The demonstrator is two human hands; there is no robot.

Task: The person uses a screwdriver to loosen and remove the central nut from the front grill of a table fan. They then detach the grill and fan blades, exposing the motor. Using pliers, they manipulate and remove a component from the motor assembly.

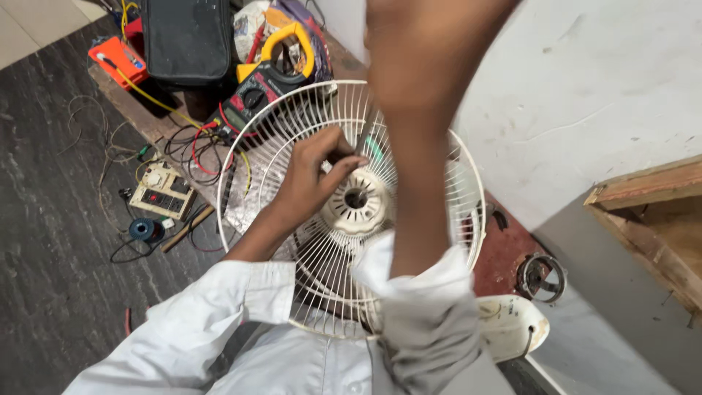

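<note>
Your left hand (314, 172) was closed around a thin tool (363, 139), likely a screwdriver, with its fingertips pinched just above the hub (357, 199) of the white wire fan guard (278, 132). The guard stood tilted in front of your chest, with the hub at its centre. Your right forearm (417, 146) rose across the guard to the right of the hub, and the right hand was out of view, so I could not tell whether it gripped anything.

The guard looked light but springy: its thin wires would likely have bent if squeezed mid-span, so the outer rim or the stiff plastic hub seemed the safer places to hold. The painted wire was probably slippery. A yellow clamp meter (274, 66) lay beyond the guard, up and left of the hub.
</note>
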